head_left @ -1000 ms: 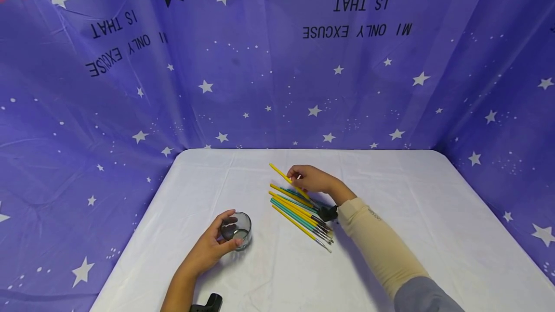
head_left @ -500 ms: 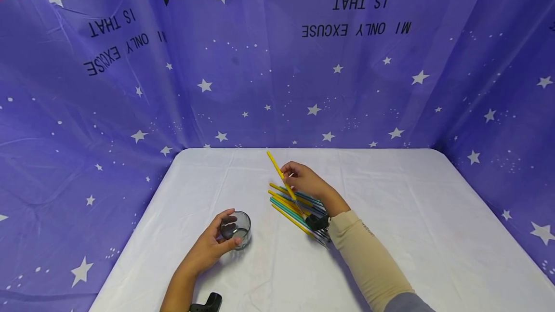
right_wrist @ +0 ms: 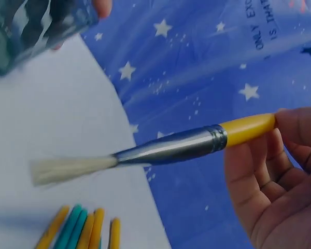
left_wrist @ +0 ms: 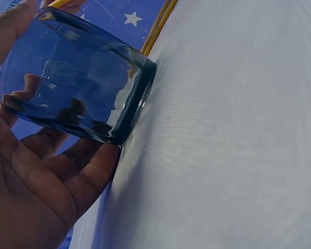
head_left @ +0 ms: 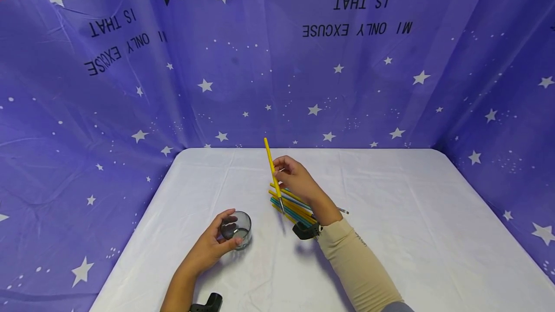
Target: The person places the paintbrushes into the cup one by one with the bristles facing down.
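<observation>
A tinted glass cup [head_left: 244, 236] stands on the white table, and my left hand [head_left: 211, 246] curls its fingers and thumb around its side. In the left wrist view the glass [left_wrist: 88, 78] shows empty, its base against the cloth. My right hand [head_left: 298, 181] pinches a yellow paintbrush [head_left: 271, 160] by its handle above the table. The right wrist view shows the pale bristles [right_wrist: 72, 170] and silver ferrule [right_wrist: 171, 148] of that brush, bristle end downward. Below my right hand lies a pile of yellow and teal paintbrushes [head_left: 288, 208], partly hidden by the hand and wrist.
White cloth covers the table [head_left: 390, 244]. A purple curtain [head_left: 286, 85] with stars and lettering hangs behind it and along both sides. Black wrist devices [head_left: 306, 230] sit on my wrists.
My right hand has lifted the yellow paintbrush off the pile and moved it left, toward the glass, turning it more upright. My left hand and the glass have stayed still.
</observation>
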The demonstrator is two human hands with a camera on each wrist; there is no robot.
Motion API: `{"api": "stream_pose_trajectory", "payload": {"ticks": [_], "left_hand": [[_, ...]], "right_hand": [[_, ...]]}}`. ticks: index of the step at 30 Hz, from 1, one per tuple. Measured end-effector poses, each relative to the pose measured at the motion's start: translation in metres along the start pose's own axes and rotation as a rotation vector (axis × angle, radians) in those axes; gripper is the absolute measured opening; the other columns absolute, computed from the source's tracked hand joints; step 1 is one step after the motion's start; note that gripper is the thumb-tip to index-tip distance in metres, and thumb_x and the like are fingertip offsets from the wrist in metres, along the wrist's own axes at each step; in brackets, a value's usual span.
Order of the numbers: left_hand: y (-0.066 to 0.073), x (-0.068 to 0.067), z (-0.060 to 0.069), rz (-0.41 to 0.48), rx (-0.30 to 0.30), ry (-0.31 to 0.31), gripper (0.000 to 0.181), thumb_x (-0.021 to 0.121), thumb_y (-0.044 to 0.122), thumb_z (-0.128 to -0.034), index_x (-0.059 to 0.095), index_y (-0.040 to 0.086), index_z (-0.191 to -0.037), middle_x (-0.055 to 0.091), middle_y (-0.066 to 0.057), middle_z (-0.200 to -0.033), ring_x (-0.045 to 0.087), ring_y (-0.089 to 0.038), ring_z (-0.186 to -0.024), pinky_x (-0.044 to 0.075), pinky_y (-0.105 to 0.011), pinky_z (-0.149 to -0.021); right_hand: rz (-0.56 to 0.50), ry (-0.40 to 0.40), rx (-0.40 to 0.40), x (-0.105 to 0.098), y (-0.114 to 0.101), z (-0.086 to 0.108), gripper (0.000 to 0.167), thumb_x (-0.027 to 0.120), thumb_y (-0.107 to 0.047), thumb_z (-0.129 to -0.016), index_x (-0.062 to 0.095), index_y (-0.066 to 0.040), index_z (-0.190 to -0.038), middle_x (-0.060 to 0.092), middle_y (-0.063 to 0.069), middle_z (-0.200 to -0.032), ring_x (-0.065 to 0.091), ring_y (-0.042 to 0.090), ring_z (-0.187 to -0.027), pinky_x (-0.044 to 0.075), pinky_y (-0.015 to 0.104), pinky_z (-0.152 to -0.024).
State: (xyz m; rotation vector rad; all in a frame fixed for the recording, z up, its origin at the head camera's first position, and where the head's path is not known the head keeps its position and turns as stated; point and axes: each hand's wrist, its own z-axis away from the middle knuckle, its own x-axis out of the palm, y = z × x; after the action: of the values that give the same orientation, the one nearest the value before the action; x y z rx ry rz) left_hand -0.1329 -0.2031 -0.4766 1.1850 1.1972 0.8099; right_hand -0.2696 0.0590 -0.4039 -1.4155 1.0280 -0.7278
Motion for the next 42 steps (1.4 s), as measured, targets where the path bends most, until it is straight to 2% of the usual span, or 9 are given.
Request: {"api": "stream_pose_trajectory", "payload": {"ticks": [5, 11, 17, 19, 24, 31, 38, 42], "left_hand": [[0.0, 0.0, 0.0, -0.004, -0.003, 0.0, 0.076, 0.076, 0.013, -0.0887, 0.034, 0.01, -0.151, 0.043, -0.022, -0.143, 0.047, -0.041, -0.13, 0.046, -0.039, -0.101], [0.001, 0.001, 0.0, -0.02, -0.004, 0.008, 0.076, 0.077, 0.013, -0.0885, 0.034, 0.01, -0.151, 0.044, -0.022, -0.142, 0.047, -0.042, -0.13, 0.045, -0.041, -0.102], [0.001, 0.001, -0.001, -0.019, -0.011, 0.023, 0.076, 0.077, 0.014, -0.0882, 0.034, 0.009, -0.151, 0.046, -0.02, -0.141, 0.049, -0.04, -0.129, 0.047, -0.033, -0.099], [0.001, 0.001, -0.001, -0.008, -0.017, 0.022, 0.077, 0.077, 0.014, -0.088, 0.035, 0.01, -0.151, 0.046, -0.02, -0.141, 0.049, -0.039, -0.129, 0.047, -0.03, -0.098], [0.0, 0.001, -0.001, 0.013, 0.001, 0.008, 0.076, 0.077, 0.012, -0.0879, 0.034, 0.008, -0.151, 0.045, -0.024, -0.14, 0.05, -0.041, -0.127, 0.048, -0.032, -0.098], [-0.001, 0.001, -0.002, 0.009, 0.01, 0.003, 0.074, 0.076, 0.012, -0.0888, 0.035, 0.009, -0.15, 0.045, -0.024, -0.141, 0.053, -0.039, -0.123, 0.048, -0.027, -0.095], [-0.002, 0.0, -0.001, 0.001, 0.013, 0.007, 0.074, 0.076, 0.012, -0.0885, 0.035, 0.011, -0.15, 0.045, -0.024, -0.141, 0.051, -0.041, -0.126, 0.048, -0.032, -0.096], [-0.002, 0.0, -0.001, 0.002, 0.013, 0.004, 0.075, 0.077, 0.012, -0.0882, 0.035, 0.01, -0.15, 0.045, -0.024, -0.141, 0.049, -0.043, -0.128, 0.048, -0.034, -0.097]], "right_hand": [[-0.061, 0.033, -0.021, 0.012, -0.015, -0.001, 0.023, 0.053, 0.0, -0.1, 0.051, 0.003, -0.123, 0.054, 0.012, -0.103, 0.058, 0.022, -0.087, 0.057, 0.038, -0.074], [-0.17, 0.075, -0.048, 0.029, -0.018, -0.003, 0.021, 0.052, 0.001, -0.1, 0.051, 0.001, -0.122, 0.053, 0.01, -0.102, 0.058, 0.019, -0.083, 0.055, 0.031, -0.07], [-0.262, 0.061, -0.082, 0.049, -0.024, -0.003, 0.021, 0.052, 0.001, -0.1, 0.05, 0.003, -0.121, 0.053, 0.008, -0.101, 0.058, 0.017, -0.083, 0.055, 0.031, -0.071], [-0.268, 0.059, -0.093, 0.055, -0.026, -0.004, 0.021, 0.053, 0.001, -0.1, 0.05, 0.002, -0.121, 0.054, 0.008, -0.1, 0.058, 0.017, -0.083, 0.056, 0.031, -0.072], [-0.26, 0.061, -0.096, 0.068, -0.026, -0.001, 0.021, 0.054, 0.001, -0.1, 0.052, 0.002, -0.121, 0.056, 0.008, -0.099, 0.06, 0.016, -0.084, 0.057, 0.032, -0.073], [-0.252, 0.049, -0.117, 0.081, -0.016, 0.004, 0.022, 0.055, 0.0, -0.1, 0.052, 0.003, -0.121, 0.055, 0.008, -0.1, 0.059, 0.015, -0.084, 0.057, 0.033, -0.073], [-0.245, 0.028, -0.073, 0.091, -0.003, 0.008, 0.021, 0.053, 0.003, -0.1, 0.052, 0.005, -0.121, 0.055, 0.007, -0.099, 0.059, 0.015, -0.082, 0.057, 0.033, -0.072], [-0.234, 0.013, -0.052, 0.095, -0.001, 0.013, 0.021, 0.052, 0.006, -0.099, 0.051, 0.008, -0.12, 0.055, 0.01, -0.099, 0.059, 0.019, -0.083, 0.058, 0.036, -0.073]]}}
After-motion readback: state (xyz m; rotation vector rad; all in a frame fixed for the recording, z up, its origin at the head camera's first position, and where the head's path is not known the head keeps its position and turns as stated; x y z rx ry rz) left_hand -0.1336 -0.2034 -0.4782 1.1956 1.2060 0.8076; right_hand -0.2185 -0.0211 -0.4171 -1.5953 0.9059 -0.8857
